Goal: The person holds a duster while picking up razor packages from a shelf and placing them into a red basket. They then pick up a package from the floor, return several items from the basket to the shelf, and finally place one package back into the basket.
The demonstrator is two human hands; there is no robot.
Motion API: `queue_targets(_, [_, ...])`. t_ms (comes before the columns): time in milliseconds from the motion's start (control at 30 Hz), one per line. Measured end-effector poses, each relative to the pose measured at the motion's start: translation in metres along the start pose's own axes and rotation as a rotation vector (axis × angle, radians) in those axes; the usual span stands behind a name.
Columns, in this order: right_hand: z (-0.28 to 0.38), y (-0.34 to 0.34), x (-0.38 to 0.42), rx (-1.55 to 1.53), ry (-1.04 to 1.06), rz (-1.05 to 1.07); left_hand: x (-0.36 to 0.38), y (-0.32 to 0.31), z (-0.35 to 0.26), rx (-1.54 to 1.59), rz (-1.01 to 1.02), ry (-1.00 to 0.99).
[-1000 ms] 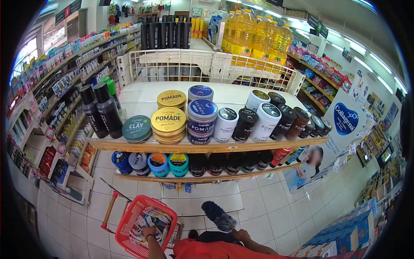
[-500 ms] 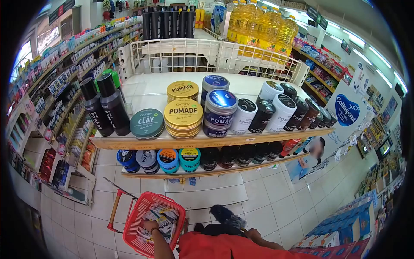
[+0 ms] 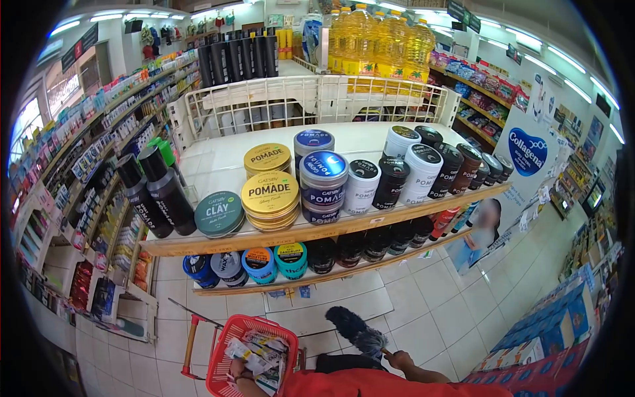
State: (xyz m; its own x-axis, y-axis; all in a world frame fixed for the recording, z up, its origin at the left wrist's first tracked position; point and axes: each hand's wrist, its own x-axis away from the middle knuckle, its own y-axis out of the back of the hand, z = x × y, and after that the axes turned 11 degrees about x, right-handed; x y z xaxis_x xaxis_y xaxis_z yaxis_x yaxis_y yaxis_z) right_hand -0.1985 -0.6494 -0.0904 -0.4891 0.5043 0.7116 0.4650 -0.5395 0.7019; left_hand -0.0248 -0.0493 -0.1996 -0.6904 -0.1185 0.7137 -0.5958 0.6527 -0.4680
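Note:
My right hand [image 3: 399, 360] is closed around the handle of a dark fluffy duster [image 3: 354, 331], held low in front of the shelf. My left hand [image 3: 238, 368] is down inside a red shopping basket [image 3: 213, 377], its fingers closed at a white packet [image 3: 243, 354] and partly hidden. Other packets [image 3: 272, 360] with white and coloured print lie loosely around it. Above both hands is a shelf with gold pomade tins [image 3: 270, 198], a green clay tin [image 3: 219, 213], blue-lidded pomade jars [image 3: 323, 178] and white and black jars [image 3: 423, 169].
Two black spray bottles [image 3: 165, 192] lean at the shelf's left end. Hair-product tubs [image 3: 291, 260] line the lower shelf. A white wire rack [image 3: 264, 109] stands behind, with oil bottles [image 3: 377, 43] beyond. Blue cartons [image 3: 549, 331] are stacked at right.
The view has tilted up slightly and shifted. The duster and my right hand show more fully now. My left hand stays in the basket, where a white packet now sits tilted beside it.

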Motion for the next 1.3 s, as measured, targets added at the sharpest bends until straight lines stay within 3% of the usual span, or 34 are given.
queue_targets(67, [0.004, 0.005, 0.007, -0.001, 0.152, -0.032, 0.038, -0.03, -0.014, 0.294, 0.005, -0.03])
queue_targets(200, [0.015, 0.016, 0.026, 0.03, 0.236, -0.016, 0.031, -0.023, -0.016, 0.202, -0.119, -0.154])
queue_targets(267, [0.017, 0.019, 0.035, 0.067, 0.31, -0.072, 0.023, -0.027, -0.013, -0.027, 0.207, -0.335])
queue_targets(333, [0.023, 0.018, 0.038, 0.095, 0.355, -0.097, 0.021, -0.036, -0.01, -0.185, 0.217, -0.414])
queue_targets(400, [0.03, 0.021, 0.038, 0.123, 0.399, -0.126, 0.08, -0.107, -0.018, 0.543, 0.29, -0.168])
queue_targets(467, [0.039, 0.024, 0.037, 0.093, 0.618, -0.182, 0.073, -0.112, -0.012, 0.499, 0.371, -0.209])
queue_targets(533, [0.051, 0.029, 0.037, 0.12, 0.616, -0.193, 0.065, -0.125, -0.01, 0.548, 0.3, -0.132])
queue_targets(667, [0.069, 0.051, 0.046, 0.165, 0.632, -0.243, 0.065, -0.153, -0.01, 0.547, 0.522, -0.094])
queue_targets(800, [0.07, 0.052, 0.054, 0.094, 0.637, -0.311, 0.05, -0.16, -0.004, 0.487, 0.564, -0.072])
queue_targets(867, [0.072, 0.051, 0.057, 0.076, 0.61, -0.338, 0.039, -0.159, 0.0, 0.531, 0.493, -0.072])
queue_targets(933, [0.076, 0.049, 0.06, 0.058, 0.582, -0.36, 0.031, -0.154, 0.001, 0.498, 0.189, -0.158])
queue_targets(1067, [0.083, 0.051, 0.068, -0.044, 0.617, -0.417, 0.013, -0.153, 0.003, 0.364, -0.008, -0.338])
queue_targets(1133, [0.089, 0.058, 0.072, -0.067, 0.65, -0.428, 0.006, -0.151, 0.003, 0.273, 0.122, -0.352])
queue_targets(1167, [0.093, 0.062, 0.075, -0.058, 0.699, -0.399, 0.025, -0.166, -0.002, 0.258, 0.217, -0.236])
queue_targets(1267, [0.102, 0.069, 0.081, 0.022, 0.73, -0.329, 0.036, -0.186, 0.016, 0.413, 0.578, -0.31])
queue_targets(1300, [0.105, 0.072, 0.08, 0.087, 0.722, -0.297, 0.031, -0.188, 0.018, 0.416, 0.578, -0.309])
